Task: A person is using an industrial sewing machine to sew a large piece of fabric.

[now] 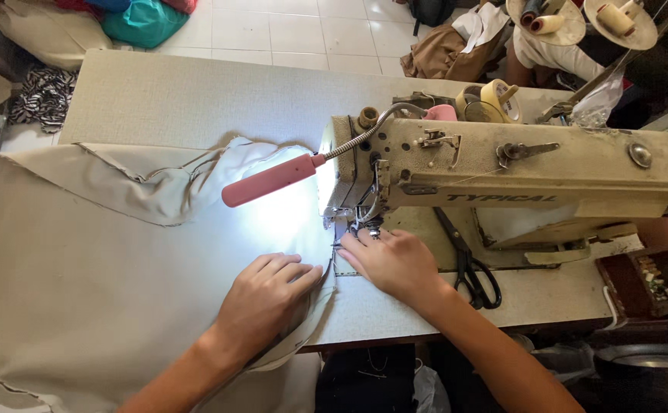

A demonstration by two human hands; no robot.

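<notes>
Presently, beige fabric [97, 252] is pressed flat by the open left hand [265, 298]; the right hand [395, 264], fingers extended, nothing gripped, is rested near the sewing machine [518, 172] on the table [188, 95].

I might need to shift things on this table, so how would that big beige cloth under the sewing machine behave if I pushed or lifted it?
The big beige cloth is probably floppy: it lies in folds and hangs over the table edge. Pushed, it would likely bunch up, as it does beside the left hand. The overhanging part could drag it off the white table.
</notes>
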